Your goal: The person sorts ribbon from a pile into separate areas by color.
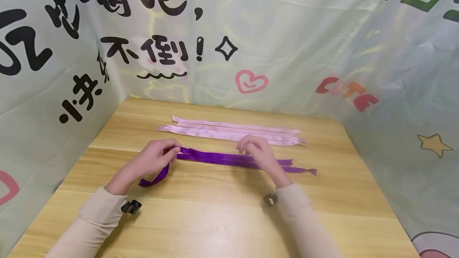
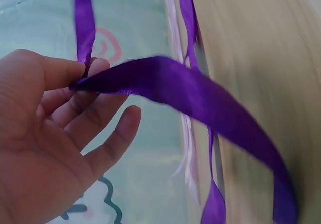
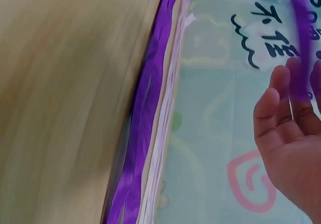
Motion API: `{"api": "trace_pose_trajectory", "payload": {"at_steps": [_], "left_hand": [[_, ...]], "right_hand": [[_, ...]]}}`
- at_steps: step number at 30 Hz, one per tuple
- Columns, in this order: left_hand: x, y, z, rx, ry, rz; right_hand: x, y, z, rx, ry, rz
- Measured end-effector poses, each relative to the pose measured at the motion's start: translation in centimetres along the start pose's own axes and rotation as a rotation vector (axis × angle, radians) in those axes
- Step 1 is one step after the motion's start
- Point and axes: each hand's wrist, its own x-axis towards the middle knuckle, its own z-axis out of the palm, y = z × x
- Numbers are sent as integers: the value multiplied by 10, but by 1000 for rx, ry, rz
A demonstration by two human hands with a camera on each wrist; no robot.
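In the head view my left hand [image 1: 157, 156] pinches a satiny purple ribbon [image 2: 215, 96] between thumb and fingertips. One length of it curls down to the left, a tail [image 1: 154, 180] reaching the table; another runs off toward my right hand [image 1: 259, 154]. In the right wrist view a blurred stretch of purple ribbon [image 3: 300, 38] ends against the loosely bent fingers [image 3: 273, 101] of the right hand; I cannot tell whether they grip it. Beneath that hand, other purple ribbons [image 3: 138, 138] lie lengthwise on the table, their right ends [image 1: 305, 170] poking out beyond it.
Several pale pink ribbons [image 1: 229, 132] lie side by side behind the purple ones. The wooden table [image 1: 215, 218] meets a printed cloth backdrop [image 1: 287, 51] at the back and on both sides. A small black device [image 1: 131, 207] is worn at the left wrist.
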Motion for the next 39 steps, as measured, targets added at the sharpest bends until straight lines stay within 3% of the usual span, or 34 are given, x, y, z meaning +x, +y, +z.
{"api": "trace_pose_trajectory", "payload": {"at_steps": [3,8,15,20,25,29,34,39], "left_hand": [[4,6,3,2,1,23],[11,16,11,-39,-21,104],[12,29,17,-10,-66,205],[11,33,17,21,-46,187],[11,33,16,-17,-21,161],[11,35,17,4,-64,188],[11,37,18,2,-96,186],[11,36,17,-42,-79,109]], "right_hand": [[3,-3,10,-56,-13,-8],[10,-11,36,-205,-75,61],[18,-19,62,-257,-215,-65],[21,-18,69,-217,-253,-164],[20,-18,71,-155,-256,-116],[20,-22,72,-190,-249,-79],[22,-23,77,-198,-297,-95],[20,-19,81,-226,-196,-104]]}}
